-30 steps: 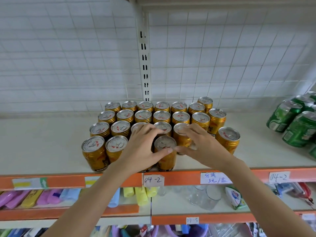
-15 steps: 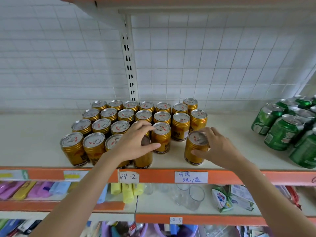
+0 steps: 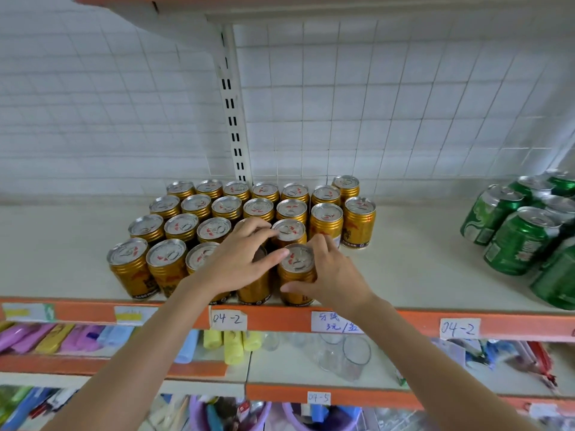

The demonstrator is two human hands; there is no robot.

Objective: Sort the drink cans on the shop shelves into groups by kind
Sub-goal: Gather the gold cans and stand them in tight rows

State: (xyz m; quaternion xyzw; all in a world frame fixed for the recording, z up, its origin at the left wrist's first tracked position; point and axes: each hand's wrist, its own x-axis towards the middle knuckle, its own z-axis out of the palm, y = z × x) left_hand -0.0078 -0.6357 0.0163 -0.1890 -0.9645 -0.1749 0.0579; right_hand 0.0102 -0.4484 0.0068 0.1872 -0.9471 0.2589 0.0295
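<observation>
A block of short gold metal drink cans with silver pull-tab lids (image 3: 217, 209) is seen standing upright in four rows on the cream shelf board (image 3: 404, 275), close against the white slotted upright post (image 3: 231, 104) and the white wire-grid back panel (image 3: 404, 104). The front row sits just behind the orange shelf edge (image 3: 280, 318).

One gold can at the right end of the front row (image 3: 297, 275) is gripped by the right hand (image 3: 333, 275): the thumb is curled across its lower side and the fingers are wrapped round its far side, near the lid. The can is upright, just beside the neighbouring front-row gold can (image 3: 255, 284). That neighbour is largely covered by the left hand (image 3: 239, 262), whose fingers are curved over its top; its thumb tip reaches the lid rim of the gripped can, and its fingertips touch the lid of a can in the row behind. Whether the covered can is actually clasped cannot be told.

Well apart, at the right end of the same shelf, a cluster of green drink cans (image 3: 522, 241) is seen, appearing tilted near the frame edge.

Handwritten white paper labels (image 3: 229, 319) are stuck on the orange edge. On the shelf below, pastel plastic items (image 3: 62, 337) and clear drinking glasses (image 3: 345, 356) are visible.
</observation>
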